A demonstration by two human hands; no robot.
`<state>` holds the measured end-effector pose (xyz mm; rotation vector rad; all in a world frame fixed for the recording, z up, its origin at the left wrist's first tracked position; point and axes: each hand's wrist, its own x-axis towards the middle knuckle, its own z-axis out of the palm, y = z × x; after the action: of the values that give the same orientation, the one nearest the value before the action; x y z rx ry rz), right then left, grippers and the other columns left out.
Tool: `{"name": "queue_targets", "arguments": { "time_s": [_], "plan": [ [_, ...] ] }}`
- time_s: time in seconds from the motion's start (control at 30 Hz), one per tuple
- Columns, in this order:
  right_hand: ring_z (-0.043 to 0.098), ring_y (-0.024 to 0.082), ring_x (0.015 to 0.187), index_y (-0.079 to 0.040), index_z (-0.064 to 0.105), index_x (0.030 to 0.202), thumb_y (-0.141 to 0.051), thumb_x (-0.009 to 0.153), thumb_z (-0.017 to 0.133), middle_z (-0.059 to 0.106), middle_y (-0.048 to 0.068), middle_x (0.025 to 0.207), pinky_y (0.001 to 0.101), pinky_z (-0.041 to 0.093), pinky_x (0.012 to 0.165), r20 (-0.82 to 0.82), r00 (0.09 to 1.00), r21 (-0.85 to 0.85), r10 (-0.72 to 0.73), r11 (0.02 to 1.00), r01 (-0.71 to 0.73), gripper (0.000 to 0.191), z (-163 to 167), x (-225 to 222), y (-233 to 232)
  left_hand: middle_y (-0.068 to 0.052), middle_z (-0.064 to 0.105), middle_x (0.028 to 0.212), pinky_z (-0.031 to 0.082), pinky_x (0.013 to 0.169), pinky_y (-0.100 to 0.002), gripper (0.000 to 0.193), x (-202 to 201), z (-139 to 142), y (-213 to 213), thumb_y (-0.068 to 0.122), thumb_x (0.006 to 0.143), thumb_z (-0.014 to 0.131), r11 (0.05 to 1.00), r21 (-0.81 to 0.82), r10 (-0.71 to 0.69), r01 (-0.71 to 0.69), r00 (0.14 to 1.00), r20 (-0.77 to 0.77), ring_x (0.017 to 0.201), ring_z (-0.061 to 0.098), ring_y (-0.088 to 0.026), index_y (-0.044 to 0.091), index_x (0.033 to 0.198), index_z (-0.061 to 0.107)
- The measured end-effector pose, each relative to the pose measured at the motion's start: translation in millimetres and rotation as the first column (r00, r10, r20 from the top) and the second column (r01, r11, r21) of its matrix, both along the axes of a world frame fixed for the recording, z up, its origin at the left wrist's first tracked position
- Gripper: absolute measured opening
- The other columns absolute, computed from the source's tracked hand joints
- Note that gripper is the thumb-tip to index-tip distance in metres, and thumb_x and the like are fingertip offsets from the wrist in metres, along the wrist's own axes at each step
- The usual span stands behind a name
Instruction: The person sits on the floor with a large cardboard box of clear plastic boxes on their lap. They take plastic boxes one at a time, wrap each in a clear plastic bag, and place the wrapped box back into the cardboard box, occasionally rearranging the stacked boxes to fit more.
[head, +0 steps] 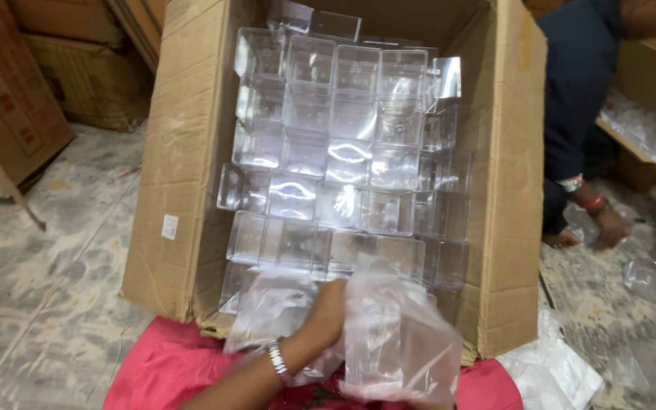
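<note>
Head view, looking down into a large open cardboard box [180,163] that fills the middle of the frame, its flaps spread left and right. Inside it, clear plastic boxes [343,152] are stacked in neat rows, glinting with reflections, from the top centre down to the lower centre. At the bottom centre, one hand [326,313] with a metal bracelet [279,361] on its wrist reaches up from the lower edge and presses into thin clear plastic bags; which of the person's hands it is cannot be told with certainty, though the forearm enters from the lower left, so it reads as the left. Its fingers are buried in the film, curled around a crumpled plastic bag [271,307] just left of it. Just right of the hand, a larger clear plastic bag [400,342] bulges toward the lower right; the other hand is hidden behind it, so its fingers cannot be judged. Pink cloth [165,368] lies along the bottom edge below the box. At the right edge, another person in a dark sleeve [575,83] crouches, a hand [609,226] resting low among loose plastic wrappers [651,277] on the patterned floor [62,250]. More cardboard cartons [17,91] stand in the upper left.
</note>
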<state>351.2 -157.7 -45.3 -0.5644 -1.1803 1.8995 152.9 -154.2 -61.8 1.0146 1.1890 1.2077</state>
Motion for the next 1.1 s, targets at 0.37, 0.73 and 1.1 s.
{"name": "queue_targets", "arguments": {
  "time_s": [0.37, 0.73, 1.1],
  "plan": [
    [0.065, 0.034, 0.108, 0.003, 0.055, 0.117, -0.033, 0.094, 0.060, 0.062, 0.019, 0.117, 0.0485, 0.053, 0.098, 0.085, 0.701, 0.646, -0.708, 0.575, 0.502, 0.043, -35.9, 136.7, -6.7, -0.018, 0.067, 0.096, 0.052, 0.078, -0.046, 0.021, 47.4, 6.4, -31.0, 0.027, 0.091, 0.073, 0.942, 0.276, -0.001, 0.193, 0.821, -0.571, 0.086, 0.065, -0.036, 0.007, 0.098, 0.075],
    [0.043, 0.042, 0.140, -0.018, -0.002, 0.155, -0.022, 0.092, 0.065, 0.025, 0.016, 0.159, 0.0749, 0.043, 0.102, 0.491, -0.047, -0.270, -0.870, -0.203, 0.941, 0.092, -98.1, 259.5, -50.9, -0.018, 0.066, 0.108, 0.055, 0.076, -0.051, 0.042, 144.3, -66.8, -62.8, 0.021, 0.074, 0.078, 0.599, 0.172, -0.393, 0.782, 0.475, -0.788, 0.095, 0.068, -0.038, 0.006, 0.111, 0.067],
    [0.018, 0.035, 0.150, -0.001, -0.007, 0.153, -0.015, 0.080, 0.081, -0.004, 0.026, 0.161, 0.0510, 0.025, 0.120, 0.620, -0.290, 0.174, -0.729, -0.232, 0.957, 0.115, -91.2, 250.5, -44.5, -0.021, 0.070, 0.080, 0.054, 0.074, -0.050, 0.016, 159.8, -95.8, -60.1, 0.019, 0.074, 0.072, 0.496, 0.112, -0.572, 0.861, 0.421, -0.704, 0.079, 0.070, -0.040, 0.004, 0.080, 0.071]
  ]
}}
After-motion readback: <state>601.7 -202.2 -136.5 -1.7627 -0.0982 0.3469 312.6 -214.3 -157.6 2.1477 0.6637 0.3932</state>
